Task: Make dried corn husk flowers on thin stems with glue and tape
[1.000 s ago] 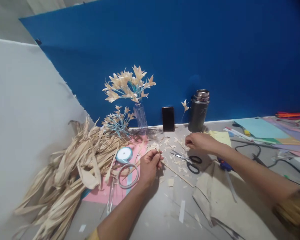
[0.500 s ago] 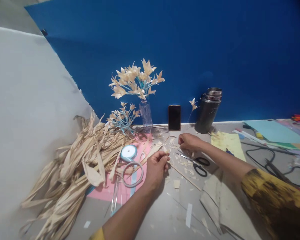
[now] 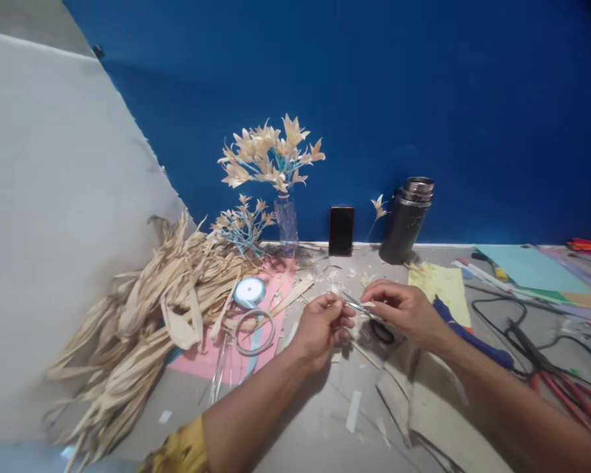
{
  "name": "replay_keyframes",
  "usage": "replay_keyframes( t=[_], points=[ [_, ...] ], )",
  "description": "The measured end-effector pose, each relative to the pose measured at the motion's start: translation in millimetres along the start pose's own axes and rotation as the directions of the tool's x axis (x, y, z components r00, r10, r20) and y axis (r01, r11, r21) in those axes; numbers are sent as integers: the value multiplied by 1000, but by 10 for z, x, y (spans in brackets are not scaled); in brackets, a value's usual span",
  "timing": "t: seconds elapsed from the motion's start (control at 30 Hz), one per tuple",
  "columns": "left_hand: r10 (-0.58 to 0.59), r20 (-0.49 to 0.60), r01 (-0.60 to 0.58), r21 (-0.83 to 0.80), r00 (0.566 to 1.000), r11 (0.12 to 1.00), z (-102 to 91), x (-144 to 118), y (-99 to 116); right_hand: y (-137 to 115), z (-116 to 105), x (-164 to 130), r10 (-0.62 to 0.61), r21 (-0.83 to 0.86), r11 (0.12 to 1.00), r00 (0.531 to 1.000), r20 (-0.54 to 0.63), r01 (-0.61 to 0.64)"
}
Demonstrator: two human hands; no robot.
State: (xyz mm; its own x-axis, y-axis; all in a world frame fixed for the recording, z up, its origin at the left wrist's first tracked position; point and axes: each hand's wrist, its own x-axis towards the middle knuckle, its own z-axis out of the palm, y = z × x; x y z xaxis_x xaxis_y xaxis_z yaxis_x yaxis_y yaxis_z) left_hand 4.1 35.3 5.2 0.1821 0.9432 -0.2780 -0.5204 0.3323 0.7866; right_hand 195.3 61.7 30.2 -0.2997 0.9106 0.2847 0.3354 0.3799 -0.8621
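Observation:
My left hand (image 3: pixel 328 325) is closed in a pinch above the middle of the table. What its fingertips hold is too small to make out. Facing it, my right hand (image 3: pixel 401 312) has thumb and fingertips drawn together, with a small pale bit near them that I cannot identify. Scissors (image 3: pixel 381 332) with black handles sit under the right fingers, partly covered, and their blades point at the left hand. A thin stick (image 3: pixel 365 355) slants below both hands, its upper end hidden. Pale husk scraps (image 3: pixel 333 276) are scattered behind.
Dried corn husks (image 3: pixel 172 309) heap at left, beside a ribbon roll (image 3: pixel 249 291) and a grey ring (image 3: pixel 255 333) on pink paper. Husk flowers (image 3: pixel 270 151), a phone (image 3: pixel 341 231) and a flask (image 3: pixel 406 223) stand behind. Blue-handled pliers (image 3: pixel 477 341) and red-handled cutters (image 3: pixel 566 387) lie right.
My right hand has come down and toward me, over the scissors and close to the left hand. The left hand stays pinched. The view has shifted slightly, showing more of the tools at right.

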Motion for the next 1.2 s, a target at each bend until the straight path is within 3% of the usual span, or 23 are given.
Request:
replay_keyframes(
  t=[0.13, 0.33, 0.4, 0.47, 0.57, 0.67, 0.8, 1.03, 1.2],
  points=[
    [42, 10, -43, 59, 999, 997, 284, -10, -93, 104, 54, -162, -119, -24, 993, 981, -154, 116],
    [31, -6, -31, 37, 1000, 999, 431, 13, -177, 181, 63, -235, -147, 21, 988, 972, -181, 153],
    [67, -23, -66, 54, 997, 996, 440, 30, -160, 180, 27, -245, -86, 32, 995, 977, -196, 94],
    [151, -57, -144, 112, 987, 983, 441, 50, -128, 180, -25, -253, 59, 73, 996, 978, -198, -45],
    [315, -100, -283, 249, 944, 926, 434, 77, -90, 186, -75, -271, 283, 214, 940, 957, -55, -266],
    [407, -77, -363, 327, 910, 873, 420, 89, -95, 188, -37, -299, 321, 338, 884, 945, 59, -321],
    [336, -84, -305, 258, 938, 917, 371, 101, -113, 185, 72, -334, 344, 398, 858, 939, 24, -325],
    [190, -111, -194, -24, 975, 981, 262, 120, -99, 256, 79, -329, 342, 367, 879, 939, -41, -304],
    [186, -50, -187, -22, 981, 982, 306, 68, -184, 240, 68, -301, 335, 286, 914, 933, -130, -288]
  ],
)
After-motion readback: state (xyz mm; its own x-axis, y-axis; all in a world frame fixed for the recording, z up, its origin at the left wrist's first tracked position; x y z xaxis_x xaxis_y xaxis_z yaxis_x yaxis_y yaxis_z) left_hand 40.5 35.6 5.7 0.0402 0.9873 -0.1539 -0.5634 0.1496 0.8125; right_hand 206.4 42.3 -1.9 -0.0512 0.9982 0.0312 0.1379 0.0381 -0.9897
